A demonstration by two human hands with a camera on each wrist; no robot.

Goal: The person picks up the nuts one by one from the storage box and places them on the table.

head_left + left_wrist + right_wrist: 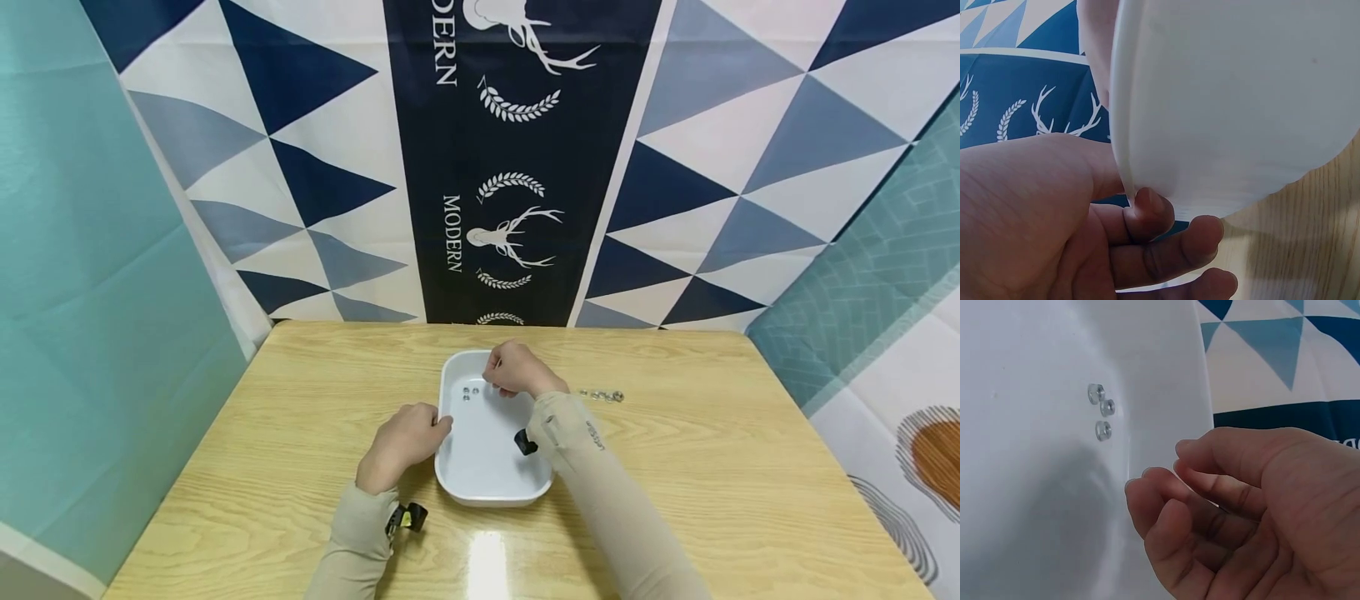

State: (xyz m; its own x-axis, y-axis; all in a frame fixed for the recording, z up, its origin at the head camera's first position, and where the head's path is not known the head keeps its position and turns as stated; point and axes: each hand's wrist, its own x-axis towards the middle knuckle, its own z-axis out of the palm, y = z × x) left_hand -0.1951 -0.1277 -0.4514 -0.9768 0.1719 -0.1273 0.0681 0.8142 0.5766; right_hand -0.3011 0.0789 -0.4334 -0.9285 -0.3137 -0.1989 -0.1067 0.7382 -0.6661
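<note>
A white rectangular tray [491, 467] lies on the table. My left hand [408, 437] grips its left rim, and the left wrist view shows the fingers [1200, 237] curled at the tray wall [1241, 100]. Over the far right part of the tray hovers my right hand [517, 369] with curled fingers. From the right wrist, the thumb of that hand [1229, 506] is close to the index fingertip; whether something small is pinched there is hidden. Three metal nuts [1104, 430] sit close together on the tray floor, near its far left corner in the head view.
Several more metal nuts [607, 396] lie in a row on the wooden table [675, 467], right of the tray and beside my right forearm. A patterned cloth [495, 167] hangs behind the table's far edge. Small black cameras are worn at both wrists.
</note>
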